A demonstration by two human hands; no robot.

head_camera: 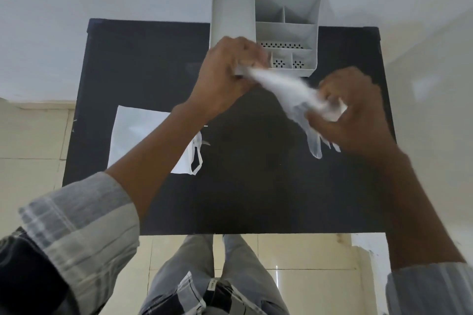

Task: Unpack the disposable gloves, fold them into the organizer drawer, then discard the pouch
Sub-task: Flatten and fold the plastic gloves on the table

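Observation:
A thin translucent disposable glove [284, 89] stretches in the air between my two hands above the black table [256, 186]. My left hand [227, 71] grips its cuff end just in front of the white organizer [233, 15]. My right hand [358, 115] holds the bunched other end, and several glove fingers [316, 146] dangle below it. The organizer stands at the table's back edge with several open compartments; my left hand hides its lower left corner. A flat white bag [143, 133] with loop handles lies on the table's left side, partly under my left forearm.
The black table stands against a pale wall. Cream floor tiles [294, 250] and my legs show below the table's near edge. A pale surface [430, 79] rises to the right of the table.

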